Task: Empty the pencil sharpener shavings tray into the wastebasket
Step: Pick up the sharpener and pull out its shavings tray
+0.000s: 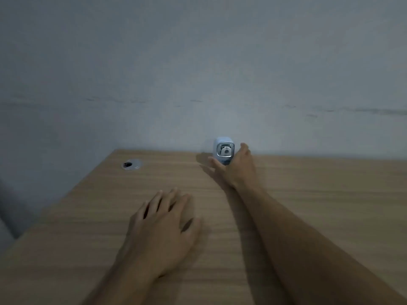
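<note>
Pencil sharpener [223, 150], pale blue with a silver-framed window showing a small white bear figure, stands upright at the far edge of the wooden desk [319, 194], close against the grey wall [198, 73] and a little right of the middle of that edge. Its long axis runs vertically, and the windowed face points back toward the person, turned slightly toward the desk's right side. The right hand [236, 167] reaches across the desk to it from the near right, the bare forearm stretched out over the wood. This hand is spread apart around the sharpener's lower part: the thumb lies low in front of and to the left of the base, while the fingers rise along the sharpener's right side, their tips level with the window. Thumb and fingers appear to touch the body, but the picture is too soft to tell whether they are pressed firmly on it or only cupped beside it. The lower front of the sharpener is hidden behind the hand, so the tray cannot be made out. The left hand [164, 225] rests palm down on the desk, well nearer the front edge and left of the right forearm, fingers loosely spread and holding nothing. A round silver cable grommet [131, 165] sits in the desk near the far left corner, well apart from the sharpener.
</note>
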The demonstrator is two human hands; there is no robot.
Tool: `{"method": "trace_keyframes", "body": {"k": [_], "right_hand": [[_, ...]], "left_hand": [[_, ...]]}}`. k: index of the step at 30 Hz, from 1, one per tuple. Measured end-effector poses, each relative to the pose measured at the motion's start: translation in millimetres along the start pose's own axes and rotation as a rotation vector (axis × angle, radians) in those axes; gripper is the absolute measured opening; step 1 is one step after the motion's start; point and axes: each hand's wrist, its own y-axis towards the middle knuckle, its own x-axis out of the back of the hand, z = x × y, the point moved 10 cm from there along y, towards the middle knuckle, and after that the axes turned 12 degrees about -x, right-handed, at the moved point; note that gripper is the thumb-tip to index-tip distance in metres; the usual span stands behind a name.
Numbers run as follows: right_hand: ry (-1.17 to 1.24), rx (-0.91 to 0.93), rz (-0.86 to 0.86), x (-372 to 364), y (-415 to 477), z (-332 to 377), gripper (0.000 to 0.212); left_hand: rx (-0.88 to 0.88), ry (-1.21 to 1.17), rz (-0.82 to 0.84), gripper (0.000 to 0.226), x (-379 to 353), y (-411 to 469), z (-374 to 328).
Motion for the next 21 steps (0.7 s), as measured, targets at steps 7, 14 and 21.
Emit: {"method": "trace_keyframes", "body": {"k": [7,14,21], "right_hand": [[0.040,-0.052,0.054,-15,22,0,0.075],[0.135,0.124,0.257,22,-43,-6,0.055],[0.193,0.303,0.469,85,-161,-1,0.058]], "left_hand": [[0.034,-0.029,-0.077,0.076,8,3,9],[0.128,-0.400,-0.318,0.035,28,2,23],[-0.091,-0.596,-0.100,0.031,22,-18,-2]]}}
